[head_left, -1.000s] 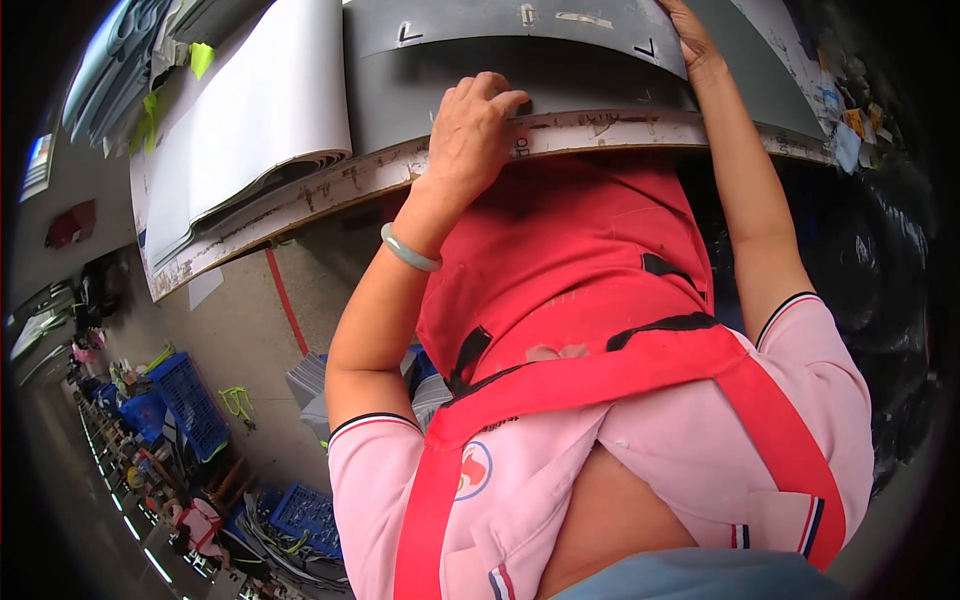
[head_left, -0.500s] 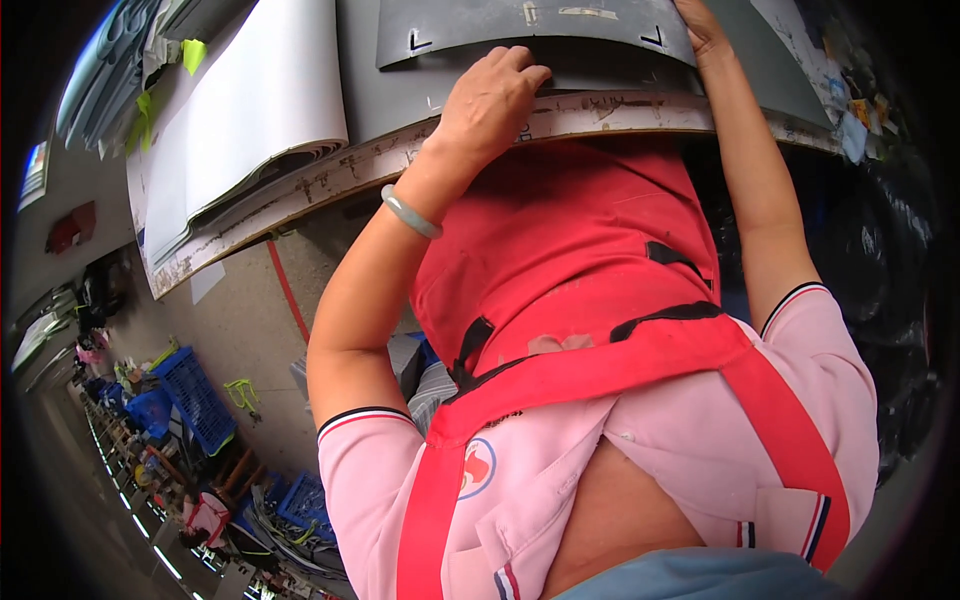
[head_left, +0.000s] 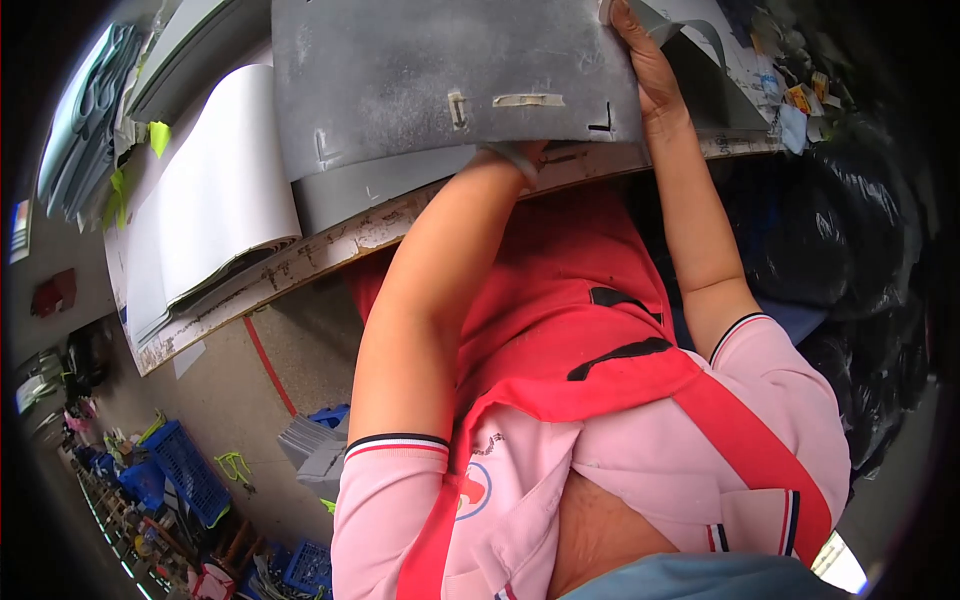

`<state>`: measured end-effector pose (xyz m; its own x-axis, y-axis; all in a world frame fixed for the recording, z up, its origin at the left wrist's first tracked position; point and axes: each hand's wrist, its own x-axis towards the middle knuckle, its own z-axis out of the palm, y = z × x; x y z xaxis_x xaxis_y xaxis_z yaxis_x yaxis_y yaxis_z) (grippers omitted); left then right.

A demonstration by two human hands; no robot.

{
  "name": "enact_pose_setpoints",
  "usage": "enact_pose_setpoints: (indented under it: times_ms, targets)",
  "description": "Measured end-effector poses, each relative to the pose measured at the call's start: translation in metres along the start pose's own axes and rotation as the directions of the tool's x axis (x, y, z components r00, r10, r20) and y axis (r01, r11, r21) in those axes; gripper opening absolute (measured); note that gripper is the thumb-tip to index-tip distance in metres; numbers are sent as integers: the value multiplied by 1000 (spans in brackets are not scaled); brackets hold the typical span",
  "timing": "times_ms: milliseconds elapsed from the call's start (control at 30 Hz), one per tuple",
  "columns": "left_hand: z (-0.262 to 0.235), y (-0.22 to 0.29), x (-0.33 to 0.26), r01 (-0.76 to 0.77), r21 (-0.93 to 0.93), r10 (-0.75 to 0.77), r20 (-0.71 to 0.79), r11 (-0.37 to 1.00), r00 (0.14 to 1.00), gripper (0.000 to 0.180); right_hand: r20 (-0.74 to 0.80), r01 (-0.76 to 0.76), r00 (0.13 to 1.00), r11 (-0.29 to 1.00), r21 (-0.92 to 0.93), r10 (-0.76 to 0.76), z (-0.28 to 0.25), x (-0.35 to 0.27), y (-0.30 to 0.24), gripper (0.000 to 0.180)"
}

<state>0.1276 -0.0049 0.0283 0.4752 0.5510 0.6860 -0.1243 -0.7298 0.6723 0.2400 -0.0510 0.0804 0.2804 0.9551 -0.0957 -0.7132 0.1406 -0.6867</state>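
Over the counter: one plate, near edge raised off a grey sheet. Right hand has fingers clamped on its right edge, probably to keep it up so the left hand fits beneath; left fingers hidden, can't tell. On plate: two corner marks, two tape strips.

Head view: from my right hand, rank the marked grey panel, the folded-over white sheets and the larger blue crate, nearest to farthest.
1. Grey panel: its right edge is at the right hand.
2. White sheets: left of the panel, on the table.
3. Larger blue crate: lower left, on the floor.
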Motion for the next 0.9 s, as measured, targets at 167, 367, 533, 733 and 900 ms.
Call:
enact_pose_setpoints:
  times_ms: [167, 367, 533, 733, 900]
  targets:
    - [-85, -2, 13, 114, -16, -115, -190, 993, 975, 22, 242, 52, 970, 995, -83, -31, -10, -8, 18, 23]
    - [-230, 32, -16, 281, 51, -227, -462, 958, 858, 25, 153, -73, 986, 995, 67, 62, -52, -21, -19, 35]
    - [-435, -76, 6, 531, 248, -231, -697, 810, 678, 21, 107, -70, 992, 997, 34, 66, -69, -5, -23, 34]
    - [-611, -48, -124, 970, 124, -263, -948, 210, 178, 30, 94, -181, 980, 983, 31, 178, -71, -3, -15, 42]
    - [-637, -66, -225, 914, 297, -443, -883, -276, 153, 57, 7, -219, 976, 974, -56, 220, -50, 3, -3, 41]
